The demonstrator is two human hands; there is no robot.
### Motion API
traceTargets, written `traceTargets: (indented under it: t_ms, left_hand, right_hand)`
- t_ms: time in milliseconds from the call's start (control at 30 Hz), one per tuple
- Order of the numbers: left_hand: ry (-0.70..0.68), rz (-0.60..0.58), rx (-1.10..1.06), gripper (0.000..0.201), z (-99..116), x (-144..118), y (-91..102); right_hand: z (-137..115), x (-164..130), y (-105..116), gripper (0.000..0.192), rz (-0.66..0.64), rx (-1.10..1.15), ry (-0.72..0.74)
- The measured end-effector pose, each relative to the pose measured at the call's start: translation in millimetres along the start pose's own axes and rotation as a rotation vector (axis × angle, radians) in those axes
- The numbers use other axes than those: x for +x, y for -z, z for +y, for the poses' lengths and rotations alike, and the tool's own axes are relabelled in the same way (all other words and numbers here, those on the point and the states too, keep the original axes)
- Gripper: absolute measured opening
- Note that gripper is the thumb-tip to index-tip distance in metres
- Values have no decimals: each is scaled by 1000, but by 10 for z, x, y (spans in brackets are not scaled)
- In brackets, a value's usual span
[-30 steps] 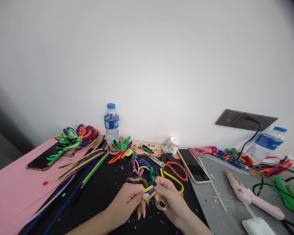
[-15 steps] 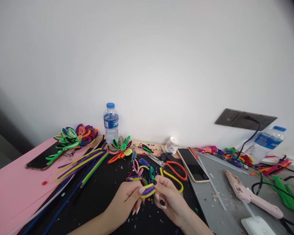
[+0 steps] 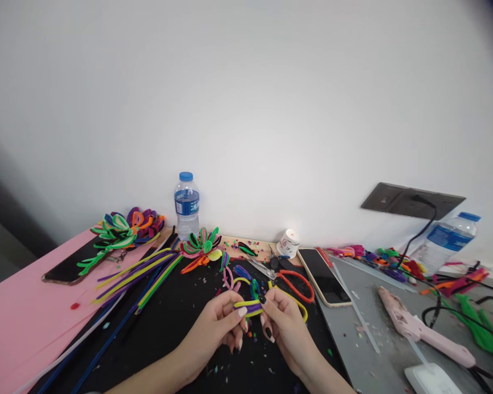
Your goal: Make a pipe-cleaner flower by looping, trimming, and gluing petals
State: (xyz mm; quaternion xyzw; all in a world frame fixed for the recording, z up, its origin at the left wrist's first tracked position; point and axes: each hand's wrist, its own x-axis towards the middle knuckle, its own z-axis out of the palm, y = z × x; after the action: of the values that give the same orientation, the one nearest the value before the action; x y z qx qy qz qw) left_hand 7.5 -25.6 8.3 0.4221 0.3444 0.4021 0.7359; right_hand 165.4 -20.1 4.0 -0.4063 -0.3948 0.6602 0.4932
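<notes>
Between my two hands is a small bundle of yellow and purple pipe cleaners point(image 3: 250, 308), held above the black mat point(image 3: 164, 339). My left hand point(image 3: 217, 323) pinches its left end between thumb and fingers. At its right end, my right hand point(image 3: 281, 317) closes thumb and fingertips on it. Just beyond the hands lie bent pipe cleaner loops point(image 3: 230, 278) in pink, purple and blue. Scissors point(image 3: 298, 284) with an orange and a yellow handle rest behind my right hand, which partly hides the yellow one.
Pipe cleaner flowers point(image 3: 127, 230) and loose pipe cleaners point(image 3: 135, 276) lie left. A water bottle point(image 3: 187, 208) stands at the wall. Rightward are a paper cup point(image 3: 288, 244), a phone point(image 3: 324, 277), a pink glue gun point(image 3: 425, 328) with its cable, and another bottle point(image 3: 449, 241).
The yellow and purple bundle has risen slightly and lies flatter, less curved. Both hands have shifted up a little with it, my right hand also slightly rightward.
</notes>
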Motion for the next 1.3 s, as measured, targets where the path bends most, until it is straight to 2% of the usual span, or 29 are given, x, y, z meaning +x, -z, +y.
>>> traceTargets:
  t_ms: [600,1000,1133,1300]
  left_hand:
    - [67,45,-112,21,17,-12,35]
    - [35,36,4,20,20,-8,70]
    - [46,8,112,22,28,10,82]
    - [-43,-128,407,23,59,-20,64]
  right_hand:
    - [8,-19,4,25,-1,-83,26]
    - [-14,-9,-14,26,0,-102,6]
    - [-31,-20,2,26,-15,-130,5]
    - [-64,-20,-8,26,-113,-247,-29]
